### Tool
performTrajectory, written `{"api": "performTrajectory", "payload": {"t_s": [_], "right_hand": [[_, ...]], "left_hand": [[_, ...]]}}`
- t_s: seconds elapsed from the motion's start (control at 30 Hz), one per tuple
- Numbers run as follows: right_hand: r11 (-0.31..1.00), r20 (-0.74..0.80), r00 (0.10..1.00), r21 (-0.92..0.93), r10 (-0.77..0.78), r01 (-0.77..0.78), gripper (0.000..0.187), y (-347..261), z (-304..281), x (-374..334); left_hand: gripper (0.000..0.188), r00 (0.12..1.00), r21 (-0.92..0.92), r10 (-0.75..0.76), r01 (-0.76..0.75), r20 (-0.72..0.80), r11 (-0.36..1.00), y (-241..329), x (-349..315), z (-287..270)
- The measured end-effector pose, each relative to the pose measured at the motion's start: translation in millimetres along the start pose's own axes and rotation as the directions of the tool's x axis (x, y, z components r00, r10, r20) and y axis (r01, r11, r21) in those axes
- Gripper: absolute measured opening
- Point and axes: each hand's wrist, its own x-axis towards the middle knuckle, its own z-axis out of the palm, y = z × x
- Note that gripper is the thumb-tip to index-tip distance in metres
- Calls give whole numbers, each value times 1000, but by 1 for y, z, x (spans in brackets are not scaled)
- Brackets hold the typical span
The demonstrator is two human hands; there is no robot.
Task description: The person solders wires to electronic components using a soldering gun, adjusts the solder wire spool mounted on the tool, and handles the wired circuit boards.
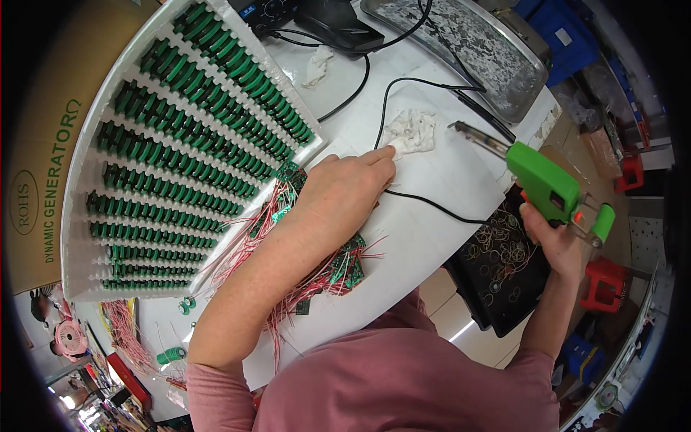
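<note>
In my right hand (554, 245), raised over the right side, is a green soldering gun (541, 180); its thin metal tip points left toward the table. My left hand (347, 189) rests over the white table (425, 237) with its fingers curled and pressed together, and whatever they hold is hidden under the hand. Beneath the left wrist and forearm lies a pile of small green circuit boards (347, 271) with red and white wires. Just beyond the left fingertips sits a crumpled white tissue (410, 132).
A white foam tray (311, 153) at the left carries rows of green round parts. Black cable (432, 200) crosses the table. A metal tray (529, 93) lies at the back right, and a black tray (497, 306) with wire loops stands below the table's right edge. A cardboard box (54, 108) is far left.
</note>
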Motion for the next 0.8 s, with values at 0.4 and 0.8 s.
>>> {"api": "performTrajectory", "payload": {"t_s": [0.4,0.8], "right_hand": [[934,278,958,317,76,-167,32,-10,7,24],[977,257,963,-175,-77,125,23,-25,30,6]], "left_hand": [[10,1000,-75,-12,10,-28,997,-3,-8,-1],[7,999,-105,-6,2,-41,995,-9,-21,-7]]}}
